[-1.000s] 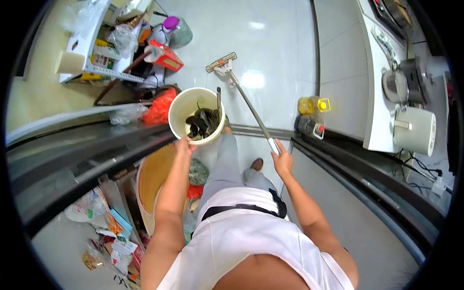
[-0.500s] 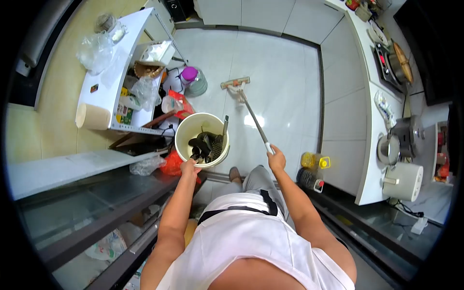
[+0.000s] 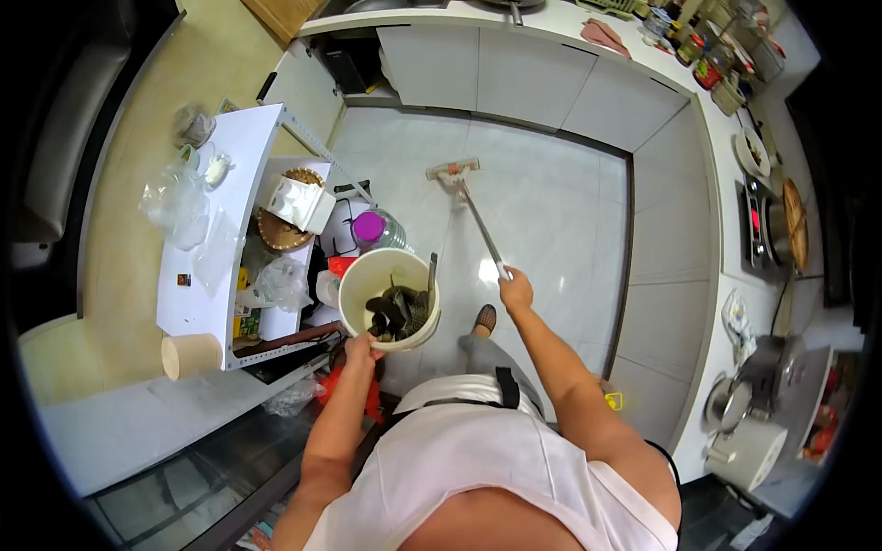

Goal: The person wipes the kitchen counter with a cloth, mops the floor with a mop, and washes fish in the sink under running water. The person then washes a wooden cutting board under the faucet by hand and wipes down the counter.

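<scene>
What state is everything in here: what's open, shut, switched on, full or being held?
Bucket: open-topped, dark items inside, held at the rim by the left hand.
Mop: held by the right hand, head down at the floor.
Corner cabinet door: open.
Far cabinet doors: shut.
Purple-lidded jug: lid on.
Cooktop: red light showing.

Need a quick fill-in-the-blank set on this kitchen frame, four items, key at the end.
1. The ____ hand holds the cream bucket.
2. The dark items lie ____ the bucket.
3. The mop head rests on the tiled ____.
4. The clear bottle near the bucket has a ____ lid.

Missing words: left; inside; floor; purple.
</scene>
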Motion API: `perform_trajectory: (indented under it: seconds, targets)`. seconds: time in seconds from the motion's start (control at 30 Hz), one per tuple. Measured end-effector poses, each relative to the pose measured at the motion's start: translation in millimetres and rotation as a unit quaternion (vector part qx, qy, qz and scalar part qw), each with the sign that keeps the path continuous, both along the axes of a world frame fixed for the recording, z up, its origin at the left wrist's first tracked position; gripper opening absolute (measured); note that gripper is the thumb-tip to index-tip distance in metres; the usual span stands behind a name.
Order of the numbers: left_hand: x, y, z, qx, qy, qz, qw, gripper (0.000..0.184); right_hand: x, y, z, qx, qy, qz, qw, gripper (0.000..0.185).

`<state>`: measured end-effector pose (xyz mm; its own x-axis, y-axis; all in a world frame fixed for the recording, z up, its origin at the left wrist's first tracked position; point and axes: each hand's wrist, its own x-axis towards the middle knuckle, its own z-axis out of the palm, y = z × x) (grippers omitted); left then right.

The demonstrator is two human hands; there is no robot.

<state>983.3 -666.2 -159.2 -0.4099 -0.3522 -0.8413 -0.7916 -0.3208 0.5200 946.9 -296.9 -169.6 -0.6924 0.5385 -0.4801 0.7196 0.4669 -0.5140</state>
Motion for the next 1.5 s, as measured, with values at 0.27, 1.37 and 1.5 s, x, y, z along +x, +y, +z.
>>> perform_trajectory:
  seconds: [0.27,1.37,1.5]
  targets:
    - [-150.9,39.9,15.8,0.009,0.042,-0.026,0.999,0.029,-214.3,70.0,7.2,-0.28,0.093,-0.15,0.944,0.038]
    - [-589.5,96.7,20.5,-0.046,0.029,-0.038,0.998,0.022,-598.4,442.3,174.1,-0.161,0.335,-0.237,0.898,0.054]
    - [-611.6,92.9,24.3,-0.036,0.042,0.022,0.998,0.02,-638.2,400.7,174.0,0.049,0.515,-0.172,0.838,0.024]
